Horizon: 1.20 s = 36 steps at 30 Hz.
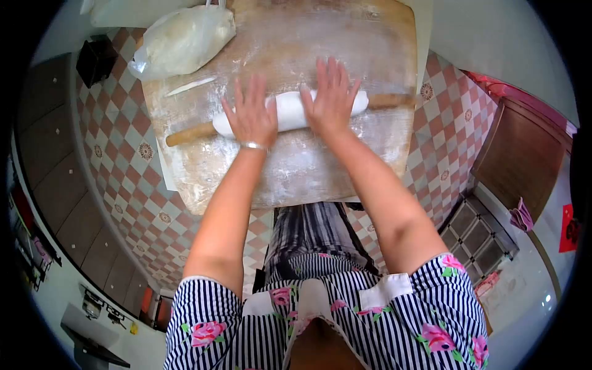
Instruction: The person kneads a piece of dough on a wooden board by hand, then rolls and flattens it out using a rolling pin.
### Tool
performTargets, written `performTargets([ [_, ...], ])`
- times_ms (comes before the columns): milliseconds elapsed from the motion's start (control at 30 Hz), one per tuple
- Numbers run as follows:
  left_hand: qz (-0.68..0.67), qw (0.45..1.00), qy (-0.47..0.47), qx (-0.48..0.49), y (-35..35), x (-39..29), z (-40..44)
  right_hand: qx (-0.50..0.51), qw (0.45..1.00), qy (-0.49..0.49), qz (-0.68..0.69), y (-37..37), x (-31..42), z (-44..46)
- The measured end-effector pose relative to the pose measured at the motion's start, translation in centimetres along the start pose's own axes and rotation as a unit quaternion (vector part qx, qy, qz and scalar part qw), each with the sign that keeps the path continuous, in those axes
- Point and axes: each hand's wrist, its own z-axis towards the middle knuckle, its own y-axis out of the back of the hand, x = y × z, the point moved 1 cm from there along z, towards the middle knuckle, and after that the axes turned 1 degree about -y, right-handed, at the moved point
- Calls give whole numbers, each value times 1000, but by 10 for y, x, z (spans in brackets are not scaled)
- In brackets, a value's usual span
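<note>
White dough (pixel 290 112) is wrapped around a long wooden rolling pin (pixel 192 132), whose bare ends stick out on both sides. The pin lies across a floured wooden board (pixel 308 37), slightly tilted, its right end higher in the view. My left hand (pixel 253 117) rests flat on the left part of the dough roll with its fingers spread. On the right part lies my right hand (pixel 331 103), likewise flat and open, fingers pointing away from me. A stretch of dough shows between the two hands; what is under the palms is hidden.
A tied plastic bag (pixel 188 38) with pale contents sits at the board's far left corner. Near it lies a thin white strip (pixel 191 86), its kind unclear. A dark bin (pixel 96 60) stands on the checkered floor (pixel 126 105). A wooden panel (pixel 521 154) is at right.
</note>
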Motion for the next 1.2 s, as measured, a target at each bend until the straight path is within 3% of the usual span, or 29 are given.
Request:
performTargets([
  [100,-19,998,52,18,11,9,31,-31,999,-31,12,1,-8,42],
  [200,-8,1000,14,-7,16,19,1,10,999,-46,-19,11,-30,12],
  [300,-82,996,35,5,12,33,14,-28,999,-26,20,10,-44,32],
  [400,-74,996,38,-15,16,43,3,-49,998,-13,39,10,-63,23],
  [500,-70,997,-6,-43,13,58,-3,-42,999,-1,-17,16,-93,13],
  [600,-224,968,96,52,15,74,16,-30,999,16,16,14,-103,53],
  [700,-193,980,7,39,24,90,17,45,994,12,99,20,-111,68],
  [733,-177,981,-77,5,27,94,15,76,989,6,129,23,-112,74],
  [800,-141,959,-241,-56,29,102,3,36,964,240,103,40,-109,53],
  [833,-116,964,-237,-10,28,108,3,15,931,355,87,47,-108,46],
  [867,-93,967,-233,40,26,113,0,58,931,353,70,45,-112,47],
  [967,-118,970,-155,147,42,101,1,222,946,230,54,53,-104,74],
  [1000,-142,967,-118,175,49,94,2,204,954,210,60,63,-95,79],
  [1100,-294,935,-67,189,34,88,-9,-93,972,175,124,49,-97,82],
  [1200,-337,915,-5,223,28,73,-24,-55,965,-73,248,37,-67,48],
])
